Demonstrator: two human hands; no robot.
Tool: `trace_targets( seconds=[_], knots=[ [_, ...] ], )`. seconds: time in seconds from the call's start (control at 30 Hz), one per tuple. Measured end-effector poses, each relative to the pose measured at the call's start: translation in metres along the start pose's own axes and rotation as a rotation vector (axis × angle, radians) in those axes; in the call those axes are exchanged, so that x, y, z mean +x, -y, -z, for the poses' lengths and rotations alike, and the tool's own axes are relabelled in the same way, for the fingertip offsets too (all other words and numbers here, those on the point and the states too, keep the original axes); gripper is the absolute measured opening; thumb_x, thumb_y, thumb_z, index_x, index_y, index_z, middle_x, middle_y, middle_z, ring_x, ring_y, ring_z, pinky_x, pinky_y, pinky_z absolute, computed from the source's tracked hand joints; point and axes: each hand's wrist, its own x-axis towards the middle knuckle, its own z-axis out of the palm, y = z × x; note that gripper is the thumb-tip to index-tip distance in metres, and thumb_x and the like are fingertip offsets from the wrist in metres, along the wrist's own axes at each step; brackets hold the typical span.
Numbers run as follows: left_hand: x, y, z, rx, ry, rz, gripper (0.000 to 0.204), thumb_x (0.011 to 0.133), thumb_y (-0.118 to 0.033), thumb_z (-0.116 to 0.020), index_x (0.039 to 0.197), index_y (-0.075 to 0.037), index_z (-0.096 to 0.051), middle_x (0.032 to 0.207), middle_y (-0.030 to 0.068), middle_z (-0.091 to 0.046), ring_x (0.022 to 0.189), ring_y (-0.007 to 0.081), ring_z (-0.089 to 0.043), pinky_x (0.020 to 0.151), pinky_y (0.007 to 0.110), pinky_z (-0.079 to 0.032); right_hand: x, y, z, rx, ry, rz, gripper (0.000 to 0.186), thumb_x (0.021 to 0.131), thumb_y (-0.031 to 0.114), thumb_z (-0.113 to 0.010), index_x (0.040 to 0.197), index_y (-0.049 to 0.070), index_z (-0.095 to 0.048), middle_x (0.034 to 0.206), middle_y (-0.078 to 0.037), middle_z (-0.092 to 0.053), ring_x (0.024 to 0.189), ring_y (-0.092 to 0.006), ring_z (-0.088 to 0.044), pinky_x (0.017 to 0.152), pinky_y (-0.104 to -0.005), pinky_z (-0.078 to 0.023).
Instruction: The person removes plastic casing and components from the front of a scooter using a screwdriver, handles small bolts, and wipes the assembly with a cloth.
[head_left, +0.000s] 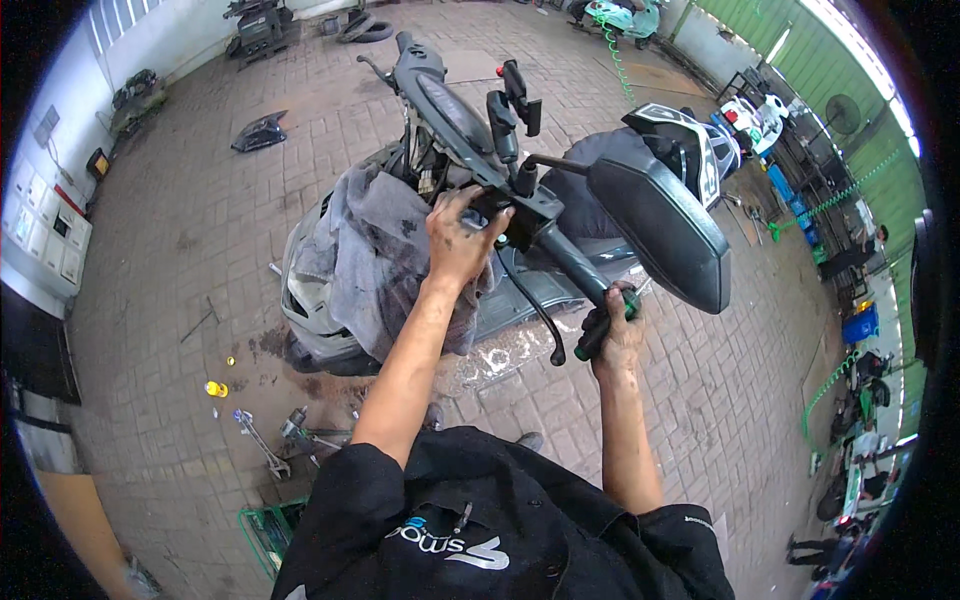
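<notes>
My right hand (622, 348) is wrapped around a black handlebar grip (594, 338) with green trim, at the end of the scooter's bare handlebar tube (574, 265). Further in along the bar, my left hand (458, 250) has its fingers closed around a black control housing (535, 210); my palm and fingers hide part of it. Below the bar a black brake lever (538, 305) hangs out, touched by neither hand. A black mirror (665, 232) stands out beside the bar. Dirty grey cloth (355, 235) drapes over the scooter's front, next to my left forearm.
Tools, including a wrench (262, 442), lie on the brick floor at lower left near a small yellow container (216, 389) and a green crate (262, 535). A dark panel piece (260, 132) lies beyond the scooter. Green coiled hoses (845, 200) hang at right.
</notes>
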Motion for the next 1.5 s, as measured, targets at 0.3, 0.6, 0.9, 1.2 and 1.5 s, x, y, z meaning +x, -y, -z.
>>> trace_targets(
  seconds=[0.3, 0.6, 0.9, 1.2, 1.5],
  knots=[
    [0.005, 0.010, 0.007, -0.070, 0.059, -0.115, 0.035, 0.062, -0.011, -0.077, 0.094, -0.005, -0.064, 0.087, 0.0116, -0.063, 0.081, 0.0252, -0.061, 0.072, 0.032, -0.048, -0.001, 0.001, -0.001, -0.011, -0.001, 0.024, 0.039, 0.078, 0.030, -0.068, 0.102, 0.007, -0.049, 0.070, -0.004, -0.050, 0.051, -0.0150, -0.051, 0.044, -0.0274, -0.043],
    [-0.012, 0.016, 0.005, -0.483, -0.079, 0.230, 0.031, 0.072, -0.008, -0.070, 0.101, 0.000, -0.061, 0.096, 0.0092, -0.063, 0.084, 0.0158, -0.059, 0.076, 0.027, -0.046, 0.009, -0.014, 0.006, -0.051, -0.015, 0.098, 0.037, 0.079, 0.028, -0.066, 0.103, 0.006, -0.049, 0.072, -0.004, -0.050, 0.048, -0.0141, -0.050, 0.042, -0.0252, -0.041],
    [-0.042, 0.026, 0.042, -0.987, -0.215, 0.839, 0.037, 0.083, -0.028, -0.060, 0.107, 0.000, -0.055, 0.099, 0.0076, -0.059, 0.095, 0.0192, -0.052, 0.086, 0.034, -0.039, -0.046, -0.001, 0.031, -0.759, -0.120, 0.839, 0.033, 0.081, 0.018, -0.058, 0.107, 0.000, -0.050, 0.075, -0.006, -0.048, 0.063, -0.0142, -0.047, 0.059, -0.0270, -0.041],
    [-0.065, 0.048, 0.075, -1.169, -0.201, 1.061, 0.035, 0.086, -0.034, -0.053, 0.106, -0.006, -0.054, 0.095, 0.0078, -0.062, 0.088, 0.0175, -0.054, 0.080, 0.030, -0.041, -0.068, -0.008, 0.079, -1.052, 0.044, 0.610, 0.013, 0.068, 0.004, -0.056, 0.079, 0.001, -0.049, 0.064, -0.011, -0.050, 0.056, -0.0199, -0.051, 0.053, -0.0301, -0.041],
    [-0.068, 0.044, 0.084, -1.177, -0.021, 1.238, 0.035, 0.089, -0.036, -0.049, 0.109, -0.008, -0.054, 0.096, 0.0060, -0.062, 0.084, 0.0176, -0.057, 0.073, 0.031, -0.044, -0.040, 0.059, -0.088, -1.588, 0.587, 1.038, 0.028, 0.067, 0.011, -0.066, 0.094, 0.013, -0.062, 0.072, -0.008, -0.057, 0.056, -0.0257, -0.058, 0.049, -0.0354, -0.046]
  ],
)
